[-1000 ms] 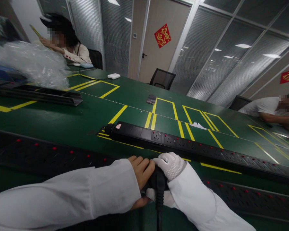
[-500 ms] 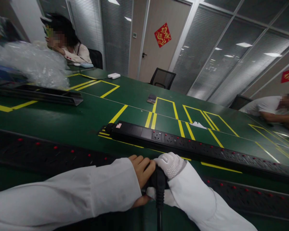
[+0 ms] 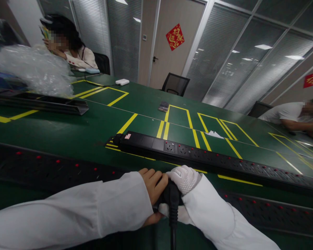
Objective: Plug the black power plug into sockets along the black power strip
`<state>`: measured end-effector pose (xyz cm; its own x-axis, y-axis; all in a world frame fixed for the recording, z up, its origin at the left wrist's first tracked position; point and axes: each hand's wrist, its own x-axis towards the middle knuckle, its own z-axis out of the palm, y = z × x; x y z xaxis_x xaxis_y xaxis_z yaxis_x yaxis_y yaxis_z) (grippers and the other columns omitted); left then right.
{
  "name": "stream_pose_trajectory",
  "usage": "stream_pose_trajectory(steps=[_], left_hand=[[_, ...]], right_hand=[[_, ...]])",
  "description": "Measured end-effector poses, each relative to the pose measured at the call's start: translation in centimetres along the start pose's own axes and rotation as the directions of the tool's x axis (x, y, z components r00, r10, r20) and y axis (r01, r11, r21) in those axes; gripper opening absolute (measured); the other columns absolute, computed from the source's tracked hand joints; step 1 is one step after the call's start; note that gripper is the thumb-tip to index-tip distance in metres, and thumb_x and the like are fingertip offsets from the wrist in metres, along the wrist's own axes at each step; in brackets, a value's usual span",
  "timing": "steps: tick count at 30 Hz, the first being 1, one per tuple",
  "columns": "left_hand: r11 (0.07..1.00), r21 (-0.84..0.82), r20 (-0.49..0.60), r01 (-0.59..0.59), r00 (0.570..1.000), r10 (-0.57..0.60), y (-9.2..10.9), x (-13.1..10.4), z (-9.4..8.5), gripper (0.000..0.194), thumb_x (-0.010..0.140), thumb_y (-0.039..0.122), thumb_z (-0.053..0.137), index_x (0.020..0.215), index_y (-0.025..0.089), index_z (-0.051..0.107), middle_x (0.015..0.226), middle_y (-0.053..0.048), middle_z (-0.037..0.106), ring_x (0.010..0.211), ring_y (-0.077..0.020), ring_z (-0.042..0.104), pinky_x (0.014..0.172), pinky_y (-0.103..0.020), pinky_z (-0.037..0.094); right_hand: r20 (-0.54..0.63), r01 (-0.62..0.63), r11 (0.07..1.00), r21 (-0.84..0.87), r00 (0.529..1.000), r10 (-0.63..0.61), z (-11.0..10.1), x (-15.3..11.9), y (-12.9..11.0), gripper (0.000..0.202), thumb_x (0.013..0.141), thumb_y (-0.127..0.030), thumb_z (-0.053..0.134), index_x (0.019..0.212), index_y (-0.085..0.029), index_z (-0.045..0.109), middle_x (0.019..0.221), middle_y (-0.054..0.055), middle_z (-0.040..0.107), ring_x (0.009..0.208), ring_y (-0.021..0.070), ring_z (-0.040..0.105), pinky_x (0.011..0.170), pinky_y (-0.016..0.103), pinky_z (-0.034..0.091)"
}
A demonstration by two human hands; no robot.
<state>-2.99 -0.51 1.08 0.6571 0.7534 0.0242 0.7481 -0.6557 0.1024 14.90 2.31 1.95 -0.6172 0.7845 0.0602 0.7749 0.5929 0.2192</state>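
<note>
While the bare left hand (image 3: 153, 185) and the white-gloved right hand (image 3: 184, 178) were pressed close together, both were clamped on the black plastic power plug (image 3: 171, 200) with its black cable (image 3: 173, 238) hanging down at the near edge of the green worktop (image 3: 75, 133). The plug sat at the near long black socket strip with red dots (image 3: 54, 170), between the two hands. Just behind them lay a second long black socket strip (image 3: 211, 160) across the yellow tape lines (image 3: 127, 124).

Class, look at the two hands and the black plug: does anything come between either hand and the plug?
Nothing visible does. The bare left hand and the gloved right hand both close directly on the black plug, over the near power strip.
</note>
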Motion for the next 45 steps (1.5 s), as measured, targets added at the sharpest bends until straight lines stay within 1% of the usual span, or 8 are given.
stream_pose_trajectory(steps=[7,12,15,18,23,29,38,45], left_hand=[[1.000,-0.012,0.015,0.003,1.000,-0.002,0.0,0.0,-0.3,0.074,0.070,0.054,0.050,0.127,0.008,0.037,0.117,-0.017,0.051,0.095,-0.0304,0.051,0.078,-0.045,0.043],[1.000,-0.028,0.039,0.004,0.999,-0.002,0.1,0.1,-0.4,0.075,0.070,0.055,0.050,0.127,0.008,0.038,0.117,-0.017,0.051,0.094,-0.0304,0.051,0.079,-0.047,0.044],[0.999,-0.044,0.034,0.004,0.999,-0.003,0.1,0.1,-0.5,0.073,0.072,0.055,0.048,0.127,0.007,0.038,0.117,-0.017,0.052,0.094,-0.0301,0.051,0.079,-0.047,0.044],[0.998,-0.057,0.034,-0.002,0.999,0.004,0.0,0.0,-0.6,0.078,0.073,0.054,0.045,0.131,0.003,0.033,0.118,-0.018,0.051,0.094,-0.0304,0.051,0.079,-0.046,0.043],[0.998,-0.059,0.052,-0.002,0.999,0.005,0.1,-0.1,-0.8,0.080,0.072,0.050,0.045,0.133,0.000,0.031,0.120,-0.020,0.051,0.095,-0.0316,0.051,0.079,-0.047,0.043],[0.999,-0.048,0.075,0.002,0.997,0.001,0.1,0.0,-1.0,0.079,0.073,0.052,0.043,0.133,0.001,0.032,0.121,-0.018,0.050,0.096,-0.0313,0.051,0.080,-0.047,0.044],[0.996,-0.086,0.079,-0.004,0.997,0.010,0.0,0.0,-1.0,0.080,0.071,0.048,0.045,0.133,0.000,0.033,0.121,-0.019,0.049,0.097,-0.0329,0.051,0.081,-0.050,0.045],[0.996,-0.092,0.060,0.007,0.998,-0.001,0.0,0.1,-0.7,0.078,0.071,0.051,0.045,0.132,0.002,0.035,0.119,-0.018,0.051,0.096,-0.0322,0.051,0.082,-0.051,0.045]], right_hand=[[-0.012,-0.001,1.000,-0.011,1.000,0.001,0.1,0.0,0.0,0.028,0.095,-0.027,0.038,0.102,-0.033,0.065,0.096,-0.003,0.067,0.082,0.0200,0.059,0.060,0.030,0.035],[0.012,0.039,0.999,-0.003,0.999,-0.039,-0.1,0.0,0.1,0.025,0.093,-0.024,0.043,0.104,-0.031,0.064,0.098,-0.003,0.067,0.084,0.0196,0.059,0.060,0.030,0.036],[-0.021,0.032,0.999,0.004,0.999,-0.032,-0.1,-0.1,0.1,0.025,0.093,-0.022,0.044,0.107,-0.031,0.063,0.098,-0.002,0.067,0.084,0.0194,0.059,0.063,0.030,0.036],[-0.073,0.008,1.000,0.006,0.997,-0.007,0.1,-0.3,0.0,0.028,0.093,-0.019,0.041,0.108,-0.029,0.062,0.097,-0.003,0.067,0.084,0.0191,0.059,0.064,0.030,0.037],[-0.057,0.008,1.000,0.031,0.998,-0.006,0.2,-0.3,0.1,0.029,0.096,-0.022,0.037,0.111,-0.027,0.061,0.100,-0.001,0.066,0.086,0.0201,0.060,0.065,0.030,0.040],[-0.042,0.003,0.999,0.034,0.999,-0.002,0.1,-0.2,0.1,0.029,0.095,-0.019,0.038,0.108,-0.027,0.062,0.099,-0.002,0.067,0.085,0.0197,0.060,0.064,0.029,0.039],[-0.089,0.025,0.999,0.032,0.996,-0.022,0.1,-0.2,0.1,0.027,0.095,-0.022,0.039,0.106,-0.026,0.063,0.096,-0.001,0.067,0.083,0.0201,0.062,0.063,0.029,0.042],[-0.130,0.057,0.998,0.028,0.990,-0.053,0.3,-0.3,0.2,0.025,0.094,-0.021,0.042,0.106,-0.025,0.063,0.095,-0.001,0.067,0.083,0.0199,0.062,0.065,0.029,0.044]])
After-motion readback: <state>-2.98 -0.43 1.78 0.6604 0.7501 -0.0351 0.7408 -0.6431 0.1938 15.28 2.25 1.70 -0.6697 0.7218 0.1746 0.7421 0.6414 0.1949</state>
